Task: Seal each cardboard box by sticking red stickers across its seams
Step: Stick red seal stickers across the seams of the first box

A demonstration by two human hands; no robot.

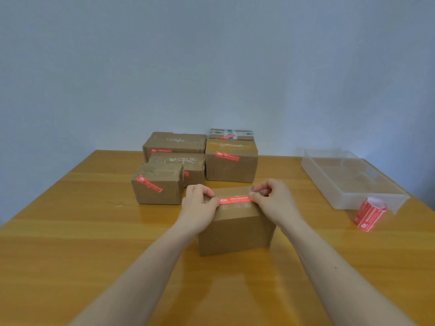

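Observation:
A brown cardboard box [236, 228] stands on the wooden table right in front of me. A red sticker [234, 199] with white print lies along the front of its top, over the taped seam. My left hand [200, 207] pinches the sticker's left end with curled fingers. My right hand [273, 200] pinches its right end, and a strip of clear backing shows between those fingers. Whether the sticker is fully pressed down I cannot tell.
Several cardboard boxes bearing red stickers stand behind: a small one [157, 184] at left, two stacked [175, 143], a taller one [231, 161]. A clear plastic tray [348, 177] sits at right, with a roll of red stickers [369, 214] near its front corner.

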